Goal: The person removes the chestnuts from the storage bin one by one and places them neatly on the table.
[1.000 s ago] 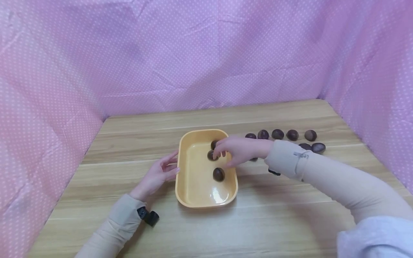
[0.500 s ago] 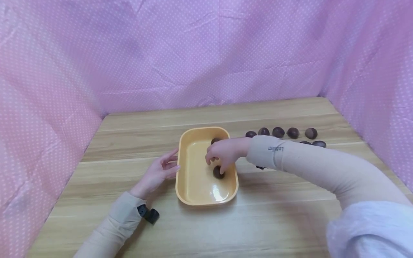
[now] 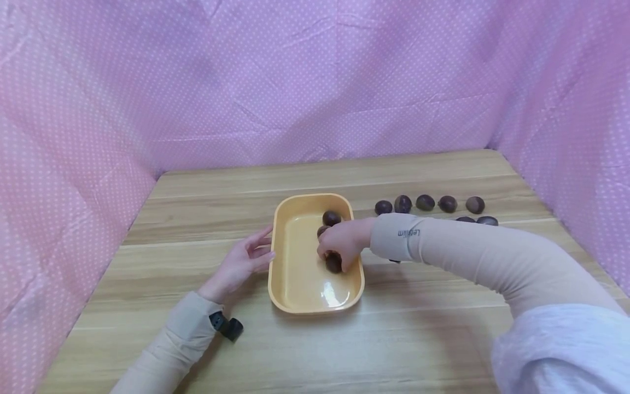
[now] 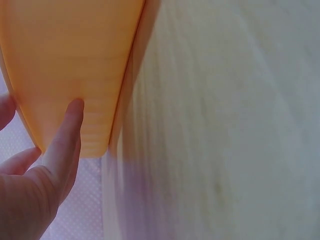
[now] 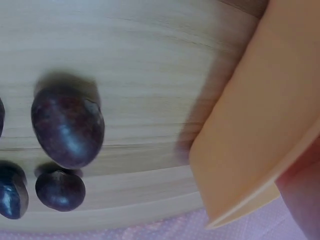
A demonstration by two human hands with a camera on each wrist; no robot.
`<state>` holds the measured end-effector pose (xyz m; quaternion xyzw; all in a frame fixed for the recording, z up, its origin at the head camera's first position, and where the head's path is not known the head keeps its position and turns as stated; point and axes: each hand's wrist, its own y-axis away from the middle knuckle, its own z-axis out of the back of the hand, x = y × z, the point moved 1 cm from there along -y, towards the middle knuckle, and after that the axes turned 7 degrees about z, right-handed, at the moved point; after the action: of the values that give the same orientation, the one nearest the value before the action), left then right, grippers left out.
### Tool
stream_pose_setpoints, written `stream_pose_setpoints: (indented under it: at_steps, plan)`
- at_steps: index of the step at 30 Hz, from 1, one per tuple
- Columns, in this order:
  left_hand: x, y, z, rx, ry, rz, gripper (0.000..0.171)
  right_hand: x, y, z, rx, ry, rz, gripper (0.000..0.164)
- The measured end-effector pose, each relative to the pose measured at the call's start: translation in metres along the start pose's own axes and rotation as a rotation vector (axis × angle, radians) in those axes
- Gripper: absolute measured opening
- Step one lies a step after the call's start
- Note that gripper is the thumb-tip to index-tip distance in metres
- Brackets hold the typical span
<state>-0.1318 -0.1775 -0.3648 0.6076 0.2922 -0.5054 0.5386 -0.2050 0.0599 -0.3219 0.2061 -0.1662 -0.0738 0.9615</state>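
Note:
In the head view a yellow-orange rectangular tub (image 3: 293,306) stands mid-table. My left hand (image 3: 237,267) rests its fairly straight fingers against the tub's left outer wall; in the left wrist view, a finger (image 4: 67,132) lies along that wall. My right hand (image 3: 344,242) reaches over the right rim and pinches a dark purple passion fruit (image 3: 333,264) with curled fingers, down at the tub floor. Behind it, another passion fruit (image 3: 332,218) is in the tub, and one more (image 3: 322,231) is partly hidden by the hand. The right wrist view shows only a sliver of that hand.
Several dark passion fruits (image 3: 425,202) form a row on the wooden table (image 3: 211,191), right of the tub. Closer in, two more (image 3: 487,220) are partly covered by the right forearm. Pink dotted cloth (image 3: 315,82) hangs around the back and sides.
My right hand has moved toward me inside the tub, off the rear fruits and onto the nearest one, its fingers closing around it. The left hand stays against the wall.

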Motion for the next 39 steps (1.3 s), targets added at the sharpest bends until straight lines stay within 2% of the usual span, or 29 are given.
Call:
stream_pose_setpoints:
  at_steps: [6,15,20,25,34,39]
  plan:
    - [0.000,0.001,0.000,0.001,0.005,0.000,0.067,-0.001,0.000,-0.004,0.004,-0.039,-0.041,0.028]
    - [0.003,0.002,0.000,0.003,-0.001,0.009,0.069,-0.001,-0.003,-0.010,-0.007,0.026,-0.015,0.026]
    - [0.003,0.003,-0.001,-0.012,-0.005,0.008,0.068,0.000,0.001,0.000,-0.072,0.051,0.019,0.026]
    - [0.002,0.002,0.000,0.001,0.004,-0.005,0.068,0.001,0.008,0.012,-0.115,0.048,0.013,0.025]
    - [0.000,0.001,0.002,-0.009,-0.001,-0.004,0.069,-0.008,0.036,0.037,-0.312,-0.024,0.024,0.022]
    - [0.001,0.000,0.001,0.005,0.007,-0.008,0.069,-0.008,0.057,0.036,-0.430,-0.058,0.016,0.030]
